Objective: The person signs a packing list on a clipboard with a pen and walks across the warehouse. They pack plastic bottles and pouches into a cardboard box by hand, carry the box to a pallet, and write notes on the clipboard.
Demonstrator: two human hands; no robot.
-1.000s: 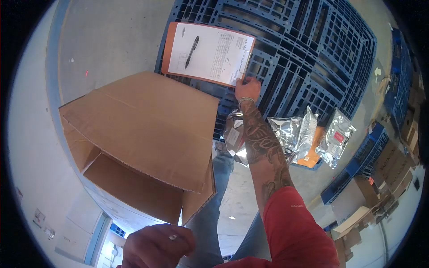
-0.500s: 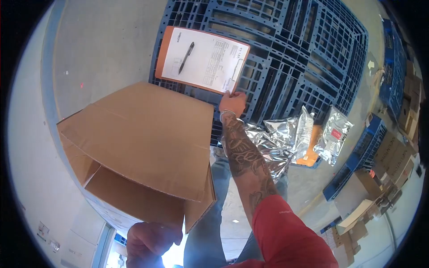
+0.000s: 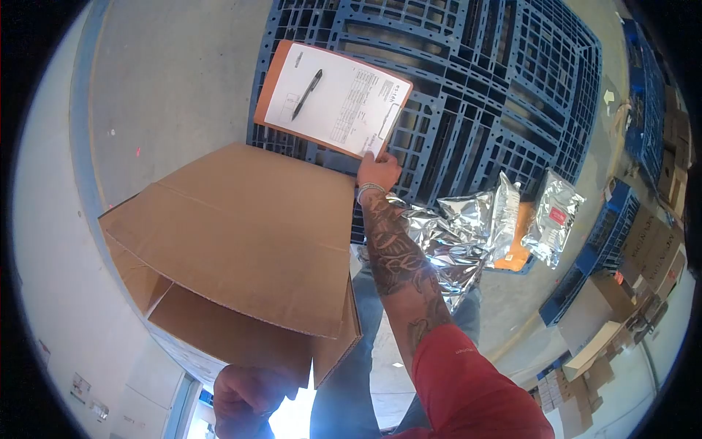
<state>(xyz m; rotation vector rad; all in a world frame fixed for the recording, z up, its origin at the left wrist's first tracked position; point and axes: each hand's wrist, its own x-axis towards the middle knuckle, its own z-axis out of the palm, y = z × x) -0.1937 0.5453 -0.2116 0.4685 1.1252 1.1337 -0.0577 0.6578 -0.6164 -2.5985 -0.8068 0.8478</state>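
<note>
My right hand (image 3: 378, 173) pinches the near corner of a brown clipboard (image 3: 268, 86), thumb on top and fingers mostly hidden. Clipped on it is a printed paper sheet (image 3: 329, 121), with a black pen (image 3: 307, 95) lying across. At the lower left, my left hand (image 3: 252, 395) is closed at the edge of a large cardboard box (image 3: 241, 227), its fingertips partly hidden. The box is tilted, with its flaps spread and its opening towards me. Several shiny silver bags (image 3: 468, 249) lie to the right of my right forearm.
A blue plastic pallet (image 3: 475, 88) lies under the clipboard. Beside the silver bags are an orange packet (image 3: 518, 245) and a silver pouch with a red label (image 3: 554, 219). More blue pallets (image 3: 592, 249) and cardboard boxes (image 3: 647, 249) stand along the right.
The clipboard has turned slightly in my right hand. The box and the bags sit slightly more to the right in view, as the view itself has shifted a little. Both hands keep their grip.
</note>
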